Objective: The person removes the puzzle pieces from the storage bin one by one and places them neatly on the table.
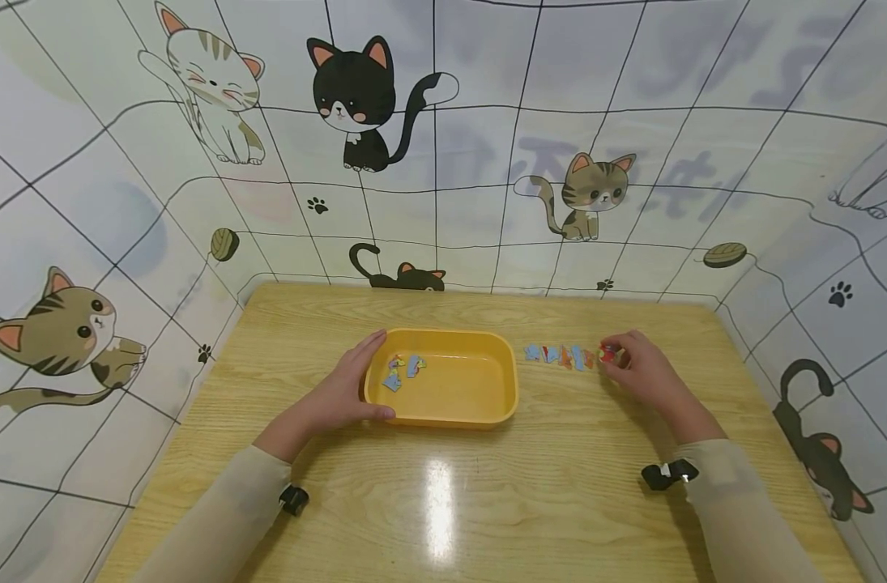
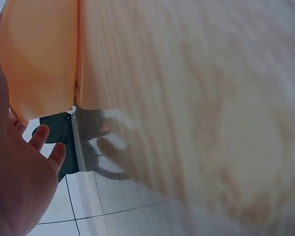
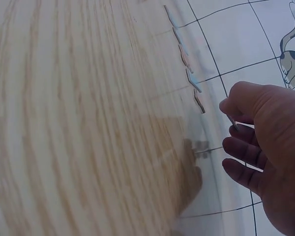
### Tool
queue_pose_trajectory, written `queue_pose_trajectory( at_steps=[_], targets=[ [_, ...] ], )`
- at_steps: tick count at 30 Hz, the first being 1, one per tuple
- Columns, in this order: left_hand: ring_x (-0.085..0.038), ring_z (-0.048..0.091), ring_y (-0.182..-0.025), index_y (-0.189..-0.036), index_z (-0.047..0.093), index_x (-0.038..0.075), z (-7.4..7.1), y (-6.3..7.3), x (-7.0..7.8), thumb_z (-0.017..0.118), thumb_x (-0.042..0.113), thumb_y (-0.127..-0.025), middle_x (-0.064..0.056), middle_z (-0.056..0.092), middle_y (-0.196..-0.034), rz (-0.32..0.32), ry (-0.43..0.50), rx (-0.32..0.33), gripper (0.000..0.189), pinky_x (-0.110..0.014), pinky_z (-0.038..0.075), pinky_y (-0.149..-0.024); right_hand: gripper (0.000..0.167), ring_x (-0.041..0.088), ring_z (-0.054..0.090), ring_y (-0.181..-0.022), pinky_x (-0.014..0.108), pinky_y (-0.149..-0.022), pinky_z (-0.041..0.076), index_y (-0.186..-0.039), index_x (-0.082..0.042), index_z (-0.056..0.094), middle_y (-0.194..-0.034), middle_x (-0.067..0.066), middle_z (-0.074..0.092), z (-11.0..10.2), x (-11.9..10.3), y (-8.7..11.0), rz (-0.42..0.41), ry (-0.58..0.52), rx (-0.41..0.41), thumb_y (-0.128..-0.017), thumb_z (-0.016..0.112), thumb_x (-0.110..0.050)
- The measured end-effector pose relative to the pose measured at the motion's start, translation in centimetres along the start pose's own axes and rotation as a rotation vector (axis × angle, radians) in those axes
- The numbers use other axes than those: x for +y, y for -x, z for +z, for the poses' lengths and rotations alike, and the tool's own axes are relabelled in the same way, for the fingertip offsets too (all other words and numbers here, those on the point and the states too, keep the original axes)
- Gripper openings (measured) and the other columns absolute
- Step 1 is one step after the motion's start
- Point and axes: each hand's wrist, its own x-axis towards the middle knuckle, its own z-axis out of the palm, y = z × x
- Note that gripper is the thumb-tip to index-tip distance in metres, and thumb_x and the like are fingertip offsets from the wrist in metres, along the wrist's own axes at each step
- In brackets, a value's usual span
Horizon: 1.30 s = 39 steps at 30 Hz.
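Observation:
My left hand (image 1: pixel 348 385) grips the left end of a yellow plastic tray (image 1: pixel 443 421), thumb at the front rim and fingers at the back corner. Inside the tray, toward its left, lie a few small blue and yellow puzzle pieces (image 1: pixel 392 380). On the right, my right hand (image 1: pixel 643 372) pinches a small red puzzle piece (image 1: pixel 607 354) between thumb and fingertips. In the right wrist view this thin piece (image 3: pixel 231 122) is seen edge-on, apart from the tabletop. Just left of that hand, several blue and orange pieces (image 1: pixel 565 356) form a row on the table.
The light wooden table (image 1: pixel 443 502) reaches back to a white gridded backdrop (image 1: pixel 479 146) printed with cartoon cats. Similar printed walls stand at the left and right. The row of pieces sits between the tray and the right hand.

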Motion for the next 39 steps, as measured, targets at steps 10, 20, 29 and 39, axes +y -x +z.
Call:
queue_pose_trajectory(
  at_steps=[10,20,29,39],
  targets=[
    [-0.031,0.013,-0.169,-0.180,0.010,0.024,0.0,0.0,-0.4,0.102,0.049,-0.078,0.007,0.009,-0.185,-0.017,-0.001,-0.003,0.140,-0.063,0.020,-0.133,0.039,0.029,0.062,-0.093,0.044,-0.077,0.052,-0.133,0.011,0.068,-0.117,0.023,0.063,0.3,0.6,0.1,0.025,-0.005,-0.032,-0.099,0.078,-0.004],
    [-0.033,0.013,-0.169,-0.180,0.011,0.022,0.0,-0.1,-0.3,0.102,0.047,-0.078,0.005,0.009,-0.186,-0.013,-0.001,-0.005,0.139,-0.064,0.020,-0.133,0.037,0.029,0.065,-0.093,0.045,-0.079,0.054,-0.132,0.010,0.069,-0.117,0.023,0.063,0.5,1.4,0.0,0.024,-0.015,-0.038,-0.100,0.079,-0.005],
    [-0.036,0.013,-0.169,-0.180,0.011,0.020,0.0,-0.1,-0.2,0.102,0.045,-0.079,0.001,0.010,-0.186,0.003,0.001,-0.003,0.139,-0.066,0.019,-0.132,0.038,0.031,0.065,-0.096,0.048,-0.081,0.054,-0.135,0.010,0.068,-0.116,0.022,0.063,0.7,1.6,0.0,0.049,-0.028,-0.078,-0.103,0.078,-0.008],
    [-0.033,0.014,-0.169,-0.180,0.011,0.021,0.0,0.0,-0.2,0.101,0.052,-0.078,0.004,0.010,-0.186,-0.020,-0.009,-0.006,0.140,-0.063,0.020,-0.133,0.039,0.031,0.066,-0.100,0.042,-0.083,0.055,-0.137,0.007,0.068,-0.118,0.020,0.061,0.7,1.8,-0.1,0.089,-0.053,-0.101,-0.104,0.078,-0.011]
  ],
)
